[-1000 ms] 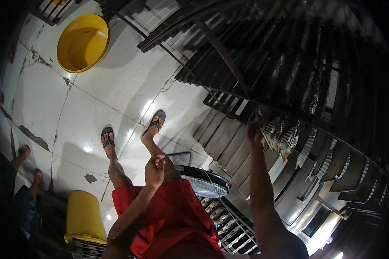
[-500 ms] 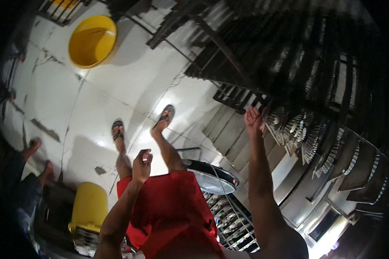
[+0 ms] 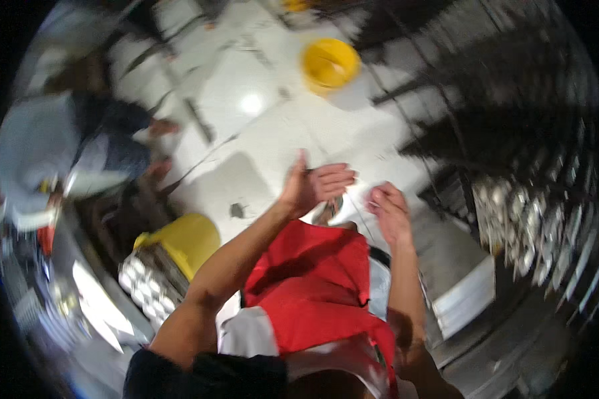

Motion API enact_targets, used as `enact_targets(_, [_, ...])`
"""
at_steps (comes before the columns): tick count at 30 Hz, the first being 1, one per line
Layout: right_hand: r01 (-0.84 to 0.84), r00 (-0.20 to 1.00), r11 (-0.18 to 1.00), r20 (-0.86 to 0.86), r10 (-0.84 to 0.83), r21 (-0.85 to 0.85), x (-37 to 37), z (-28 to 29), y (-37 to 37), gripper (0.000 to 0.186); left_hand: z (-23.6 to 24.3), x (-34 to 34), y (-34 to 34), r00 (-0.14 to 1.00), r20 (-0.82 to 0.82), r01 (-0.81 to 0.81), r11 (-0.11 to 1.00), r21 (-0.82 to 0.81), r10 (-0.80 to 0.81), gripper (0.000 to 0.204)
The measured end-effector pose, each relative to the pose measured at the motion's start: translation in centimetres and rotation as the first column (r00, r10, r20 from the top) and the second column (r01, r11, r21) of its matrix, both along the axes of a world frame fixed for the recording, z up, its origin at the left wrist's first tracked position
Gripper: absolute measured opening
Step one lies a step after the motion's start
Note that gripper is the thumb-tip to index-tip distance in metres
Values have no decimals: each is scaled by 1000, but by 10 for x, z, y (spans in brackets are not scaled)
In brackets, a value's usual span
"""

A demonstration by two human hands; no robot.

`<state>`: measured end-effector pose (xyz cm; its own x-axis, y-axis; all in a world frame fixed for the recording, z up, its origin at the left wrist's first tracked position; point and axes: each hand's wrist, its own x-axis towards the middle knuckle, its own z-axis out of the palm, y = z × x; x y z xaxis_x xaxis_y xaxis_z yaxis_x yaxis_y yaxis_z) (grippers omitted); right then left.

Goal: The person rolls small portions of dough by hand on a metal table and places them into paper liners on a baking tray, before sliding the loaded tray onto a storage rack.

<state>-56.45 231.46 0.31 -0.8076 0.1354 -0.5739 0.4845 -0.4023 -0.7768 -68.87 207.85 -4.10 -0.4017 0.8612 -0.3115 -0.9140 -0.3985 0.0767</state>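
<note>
My left hand (image 3: 318, 185) is held out over the front of my red garment (image 3: 313, 272), its fingers stretched and the thumb apart, with nothing in it. Just to its right is my right hand (image 3: 391, 211), a small gap between the two. Its fingers are curled in and pressed toward the thumb; motion blur hides whether anything small is between them. Beyond my right hand, a dark rack (image 3: 459, 199) carries rows of pale, shiny pieces (image 3: 512, 213), too blurred to name.
A yellow bucket (image 3: 330, 65) stands on the pale, cracked floor ahead. At left, a yellow tub (image 3: 192, 243) lies beside several rounded white pieces (image 3: 146, 289). A person in a light top (image 3: 40, 146) is at the far left. A grey board (image 3: 459, 302) is near my right arm.
My view has turned to the left, so the person and white pieces show more fully. My right hand has come away from the rack, closer to my left hand, which has opened out.
</note>
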Motion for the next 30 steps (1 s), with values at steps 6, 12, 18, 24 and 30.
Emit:
enact_targets(6, [-18, 998, 859, -54, -11, -512, 2, 5, -77, 52, 134, 94, -47, 430, -859, -599, 624, -502, -279, 63])
enact_targets(12, [-231, 920, 646, 52, 388, -727, 44, 100, -293, 89, 65, 269, -220, 142, -672, -836, 275, -475, -727, 82])
enact_targets(18, [-853, 277, 414, -397, 875, 317, 171, 122, -462, 74, 59, 386, -417, 838, -375, -537, 475, -697, 397, 90])
enact_targets(24, [-995, -40, -11, -294, 955, 101, 268, 3, -578, 67, 167, 508, -530, 667, -727, -686, 515, -514, 163, 64])
enact_targets(30, [-931, -144, -71, 182, 973, -358, 404, 6, -634, 57, 205, 659, -703, 789, -577, -225, 775, -590, -211, 66])
